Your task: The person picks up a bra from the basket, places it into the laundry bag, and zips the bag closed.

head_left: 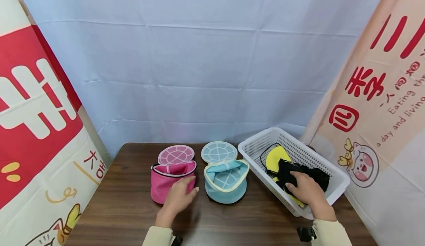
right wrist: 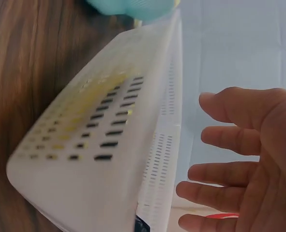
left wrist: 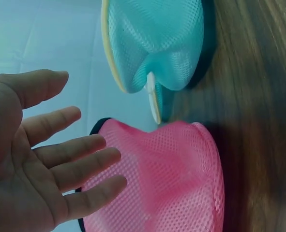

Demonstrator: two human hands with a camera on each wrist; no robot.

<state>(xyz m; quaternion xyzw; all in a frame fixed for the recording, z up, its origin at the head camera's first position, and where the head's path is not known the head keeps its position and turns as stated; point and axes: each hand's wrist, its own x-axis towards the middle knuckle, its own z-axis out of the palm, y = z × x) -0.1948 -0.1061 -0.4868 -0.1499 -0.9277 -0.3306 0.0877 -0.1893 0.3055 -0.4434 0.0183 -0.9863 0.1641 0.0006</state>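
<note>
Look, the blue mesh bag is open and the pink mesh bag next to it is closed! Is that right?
Not quite: the pink mesh bag isn't closed. The head view shows it open too, with its round pink lid lying back behind it. The blue mesh bag next to it is open, just as you said.

A right hand point(head_left: 307, 189) partly hides black fabric point(head_left: 286, 169) in a white basket point(head_left: 299, 153); left-wrist frame edges crop a pink bag point(left wrist: 167, 179) and a teal bag point(left wrist: 157, 36).

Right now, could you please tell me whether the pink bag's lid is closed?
No, the round lid lies folded back behind the open pink bag.
</note>
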